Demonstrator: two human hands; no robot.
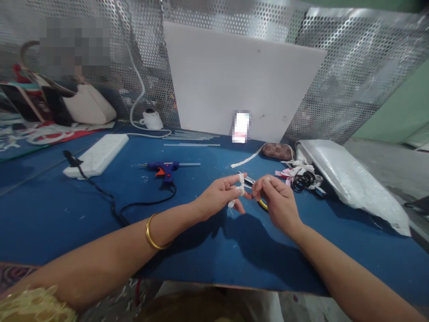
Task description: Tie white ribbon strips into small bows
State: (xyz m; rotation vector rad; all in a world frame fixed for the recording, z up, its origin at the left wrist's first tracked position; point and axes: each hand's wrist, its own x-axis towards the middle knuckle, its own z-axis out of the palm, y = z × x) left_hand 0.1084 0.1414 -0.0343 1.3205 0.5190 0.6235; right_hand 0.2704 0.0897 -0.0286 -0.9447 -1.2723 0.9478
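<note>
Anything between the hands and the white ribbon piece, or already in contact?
Nothing in the way. The left hand has the white ribbon piece wrapped on a fingertip, and the right hand pinches at it. The glue gun lies apart.

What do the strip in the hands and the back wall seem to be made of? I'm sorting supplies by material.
The strip, wound around the left hand fingers and pinched by the right hand, looks like white fabric ribbon: thin, limp, matte. The wall looks like perforated sheet metal: regular small holes, silvery sheen. Neither is certain from this view.
</note>
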